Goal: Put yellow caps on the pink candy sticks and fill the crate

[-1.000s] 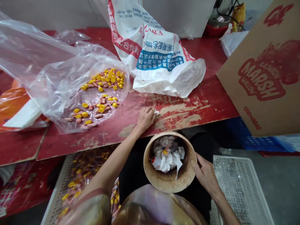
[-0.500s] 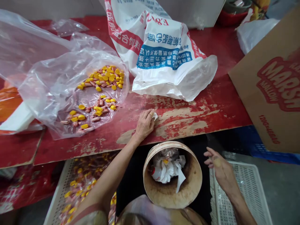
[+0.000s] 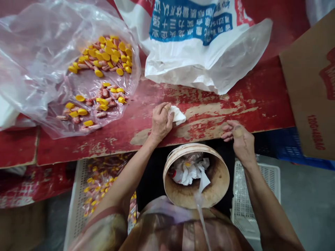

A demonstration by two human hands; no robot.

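My left hand (image 3: 161,120) is closed around a crumpled white tissue (image 3: 178,115) on the worn red tabletop, and part of the tissue pokes out past the thumb. Over the table's front edge, my right hand (image 3: 240,139) has its fingers partly stretched out to the left, with nothing visible in them. Below and between the hands stands a round, stained tub (image 3: 221,174). Crumpled white paper (image 3: 192,174) and clear plastic lie inside it.
A clear plastic bag (image 3: 52,73) with yellow-capped pink candies (image 3: 104,55) lies at the left. A white printed sack (image 3: 191,62) is behind my hands. A cardboard box (image 3: 300,76) stands right. Beneath the table are a crate of candies (image 3: 99,188) and a white crate (image 3: 243,195).
My right hand has risen from beside the tub to the table's edge. More of the tissue now shows beside my left hand. The view has shifted down and closer to the table.
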